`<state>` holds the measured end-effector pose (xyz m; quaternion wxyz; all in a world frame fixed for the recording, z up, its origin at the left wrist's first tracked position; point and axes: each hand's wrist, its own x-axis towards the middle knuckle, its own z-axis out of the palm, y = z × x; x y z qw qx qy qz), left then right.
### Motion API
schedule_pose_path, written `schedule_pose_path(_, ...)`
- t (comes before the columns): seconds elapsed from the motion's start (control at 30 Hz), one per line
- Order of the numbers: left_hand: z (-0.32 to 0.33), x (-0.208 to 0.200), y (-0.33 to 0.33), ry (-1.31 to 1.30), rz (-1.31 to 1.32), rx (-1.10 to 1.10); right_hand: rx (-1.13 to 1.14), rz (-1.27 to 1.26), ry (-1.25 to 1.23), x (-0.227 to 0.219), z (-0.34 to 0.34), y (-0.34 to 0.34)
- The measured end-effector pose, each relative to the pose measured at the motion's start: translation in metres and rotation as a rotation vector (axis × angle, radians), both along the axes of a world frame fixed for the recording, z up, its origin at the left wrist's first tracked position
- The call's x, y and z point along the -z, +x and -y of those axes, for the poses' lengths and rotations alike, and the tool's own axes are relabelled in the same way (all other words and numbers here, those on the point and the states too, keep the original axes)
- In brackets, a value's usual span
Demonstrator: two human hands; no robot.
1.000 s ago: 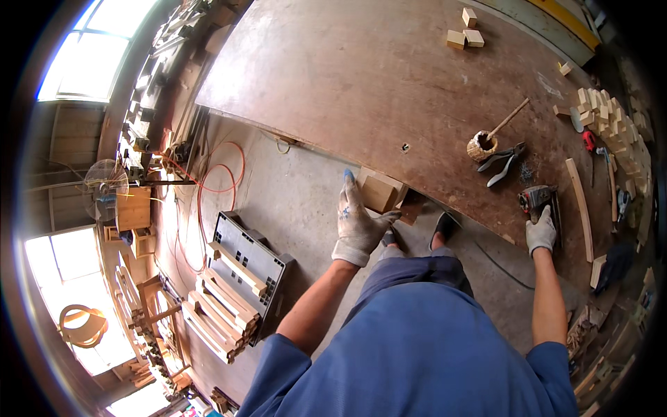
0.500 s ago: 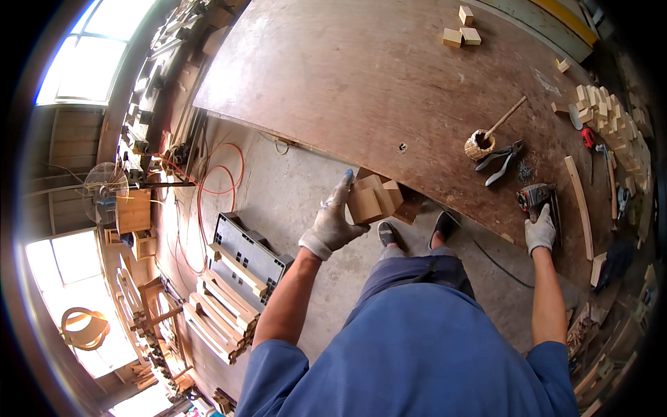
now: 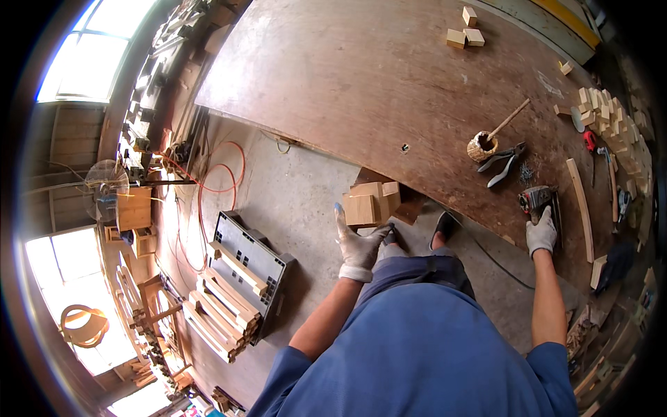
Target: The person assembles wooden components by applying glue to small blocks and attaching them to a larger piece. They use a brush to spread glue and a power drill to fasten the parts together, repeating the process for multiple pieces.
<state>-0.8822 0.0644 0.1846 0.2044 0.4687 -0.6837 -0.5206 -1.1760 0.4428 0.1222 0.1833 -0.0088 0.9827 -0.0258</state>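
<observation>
Fingers and thumb spread, my left hand (image 3: 358, 247) in a pale work glove is just below a group of joined light wood blocks (image 3: 375, 203) at the table's near edge. Nothing is gripped in it. A brown panel (image 3: 410, 207) lies behind and under the blocks. My gloved right hand (image 3: 541, 235) is closed round the handle of a red and black nail gun (image 3: 535, 199), which lies on the worktable (image 3: 313, 76) at its near right. Part of the tool is hidden by the hand.
Pliers (image 3: 501, 165), a glue pot (image 3: 481, 146) with a stick, and a small heap of nails (image 3: 526, 170) lie past the nail gun. A curved wood strip (image 3: 580, 208) and stacked blocks (image 3: 611, 118) are at right. A crate (image 3: 253, 243) with wood strips stands lower left.
My left hand has moved down and slightly right, off the side of the wood blocks, its fingers spread. My right hand stays on the nail gun.
</observation>
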Motion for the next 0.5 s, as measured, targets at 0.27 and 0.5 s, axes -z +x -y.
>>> schedule_pose_path(0.27, -0.007, 0.008, -0.008, -0.084, 0.097, -0.116, -0.037, -0.047, -0.004, 0.013, -0.011, -0.002)
schedule_pose_path(0.5, 0.009, 0.003, 0.004, -0.197, 0.113, 0.138, -0.017, -0.027, -0.003, 0.006, -0.006, -0.001)
